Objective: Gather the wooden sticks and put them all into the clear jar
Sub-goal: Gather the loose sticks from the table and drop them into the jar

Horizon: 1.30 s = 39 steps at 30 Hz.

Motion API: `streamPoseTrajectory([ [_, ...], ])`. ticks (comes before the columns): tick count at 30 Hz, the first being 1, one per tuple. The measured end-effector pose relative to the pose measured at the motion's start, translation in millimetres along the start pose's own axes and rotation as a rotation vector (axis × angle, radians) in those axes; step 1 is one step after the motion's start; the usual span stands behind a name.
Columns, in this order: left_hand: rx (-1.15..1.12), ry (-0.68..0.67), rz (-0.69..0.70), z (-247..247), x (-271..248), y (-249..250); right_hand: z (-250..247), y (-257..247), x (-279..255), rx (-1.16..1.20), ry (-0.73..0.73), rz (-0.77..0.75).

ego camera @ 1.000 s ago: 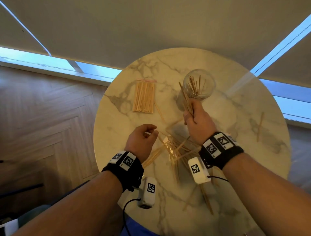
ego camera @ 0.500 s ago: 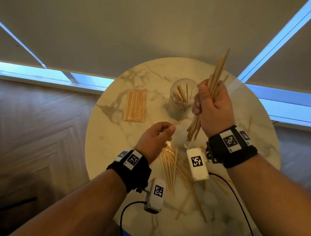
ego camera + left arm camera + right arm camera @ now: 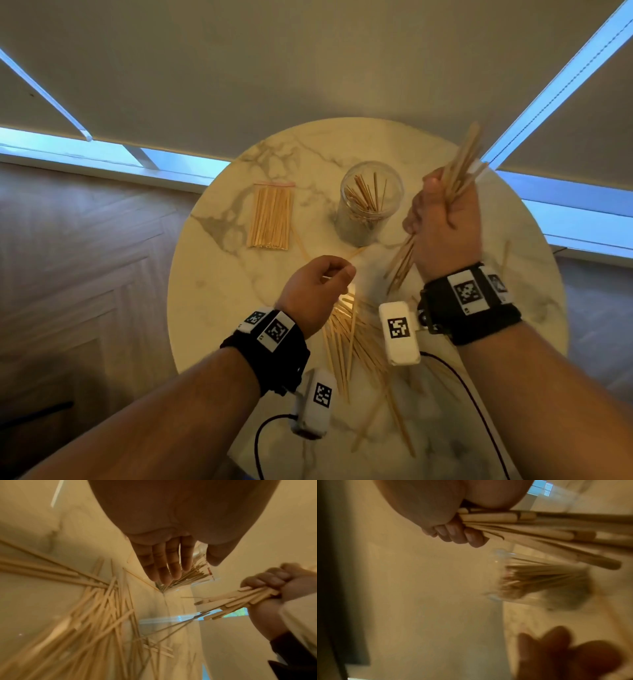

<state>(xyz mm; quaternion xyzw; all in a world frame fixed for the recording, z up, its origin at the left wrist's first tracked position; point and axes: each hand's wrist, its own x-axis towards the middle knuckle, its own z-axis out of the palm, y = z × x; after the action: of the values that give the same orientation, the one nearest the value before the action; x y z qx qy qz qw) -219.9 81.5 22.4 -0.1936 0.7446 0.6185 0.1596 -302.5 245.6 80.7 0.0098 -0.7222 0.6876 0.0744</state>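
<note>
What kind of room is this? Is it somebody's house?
Probably a room in a home, though that is a guess. There is a small round marble table, a wooden herringbone floor, and low windows behind drawn blinds.

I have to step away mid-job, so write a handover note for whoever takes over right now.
Right hand: grips a bundle of sticks, raised right of the clear jar.
Left hand: loosely curled, holding nothing, above the loose pile.
Done: some sticks already stand in the jar.
Left: drop in the bundle, then the pile, the stray stick and the bagged sticks on the table.
</note>
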Motion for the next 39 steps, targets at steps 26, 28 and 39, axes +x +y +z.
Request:
streamPoseTrajectory([
  [26, -1.386, -0.368, -0.107, 26, -17, 81, 2, -65, 40, 0.896, 0.184, 0.223],
  [28, -1.389, -0.374, -0.116, 26, -19, 86, 1, -64, 41, 0.979, 0.224, 0.253],
  [39, -1.258, -0.266, -0.253, 29, -17, 90, 8, -76, 32, 0.822, 0.044, 0.149],
])
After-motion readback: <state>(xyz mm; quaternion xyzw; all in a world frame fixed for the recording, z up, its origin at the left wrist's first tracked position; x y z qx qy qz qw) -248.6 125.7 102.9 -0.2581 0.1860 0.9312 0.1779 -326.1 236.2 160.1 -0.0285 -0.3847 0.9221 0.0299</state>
